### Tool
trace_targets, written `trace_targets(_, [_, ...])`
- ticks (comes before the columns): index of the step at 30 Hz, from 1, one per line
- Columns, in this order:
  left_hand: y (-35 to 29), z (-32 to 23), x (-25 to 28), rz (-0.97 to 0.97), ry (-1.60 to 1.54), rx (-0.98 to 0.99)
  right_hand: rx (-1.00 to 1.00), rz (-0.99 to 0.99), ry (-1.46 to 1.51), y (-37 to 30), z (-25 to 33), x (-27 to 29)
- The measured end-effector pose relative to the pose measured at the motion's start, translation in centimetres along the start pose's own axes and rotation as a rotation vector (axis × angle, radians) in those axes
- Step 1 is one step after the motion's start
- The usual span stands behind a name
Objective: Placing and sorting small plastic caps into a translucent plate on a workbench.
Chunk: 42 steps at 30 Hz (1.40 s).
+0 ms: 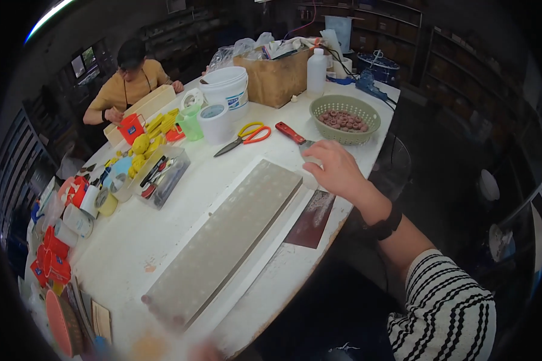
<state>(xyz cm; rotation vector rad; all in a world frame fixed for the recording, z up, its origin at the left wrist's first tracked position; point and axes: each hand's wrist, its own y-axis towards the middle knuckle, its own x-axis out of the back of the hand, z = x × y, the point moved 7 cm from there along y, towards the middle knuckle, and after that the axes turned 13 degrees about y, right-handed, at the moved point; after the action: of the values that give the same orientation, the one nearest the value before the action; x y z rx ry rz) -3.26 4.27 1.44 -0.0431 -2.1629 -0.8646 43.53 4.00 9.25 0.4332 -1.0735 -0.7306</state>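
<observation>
My right hand (337,171) hangs over the far right end of a long grey slab (229,234). Its fingers are bent, with a gap showing between thumb and forefinger and nothing plainly held. Close by, a putty knife (291,133) with a red handle lies on the table, its blade partly hidden by the hand. The slab rests on a white board (256,265) and bears faint pale spots. Small pinkish pieces (145,298) sit at its near end. Blurred skin-toned patches (205,351) at the lower edge seem to be my left hand, too smeared to read.
Beyond the slab are orange-handled scissors (244,139) and a green basket (321,123) of reddish-brown rings. A dark red sheet (310,222) lies near the right edge. Tools in a clear box (173,174), cups and a white bucket (226,81) line the left and back; a co-worker (132,87) sits there.
</observation>
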Motion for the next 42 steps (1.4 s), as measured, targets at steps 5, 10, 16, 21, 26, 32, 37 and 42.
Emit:
trace_targets(5, [0.1,-1.5,-1.1,-0.039,0.197,-0.097,-0.049,-0.152,-0.295,0.6,-13.8,5.2])
trace_targets(10, [0.5,-1.1,-1.0,-0.102,0.316,-0.109,-0.270,0.113,-0.228,1.3,-18.1,3.1])
trace_targets(16, [-0.1,-0.1,-1.0,-0.125,0.433,-0.104,-0.056,-0.089,-0.205,-0.8,-17.8,4.2])
trace_targets(21, [-0.9,0.5,-1.1,-0.027,0.485,-0.036,0.186,0.040,-0.171,1.6,-8.5,1.2])
trace_targets(26, [0.0,-0.6,-2.1,-0.028,0.453,-0.038,-0.208,0.561,-0.274,7.7,-13.6,-8.6])
trace_targets(32, [-0.4,0.2,-1.2,-0.020,0.465,0.020,-0.311,0.661,-0.284,10.9,-13.9,-11.0])
trace_targets(37, [-0.5,-0.5,-1.6,-0.041,0.438,0.011,-0.280,0.355,-0.213,16.3,-12.7,-9.8])
trace_targets(42, [-0.6,0.2,-1.8,-0.009,0.401,0.070,-0.237,0.291,-0.235,16.9,-9.4,-3.0])
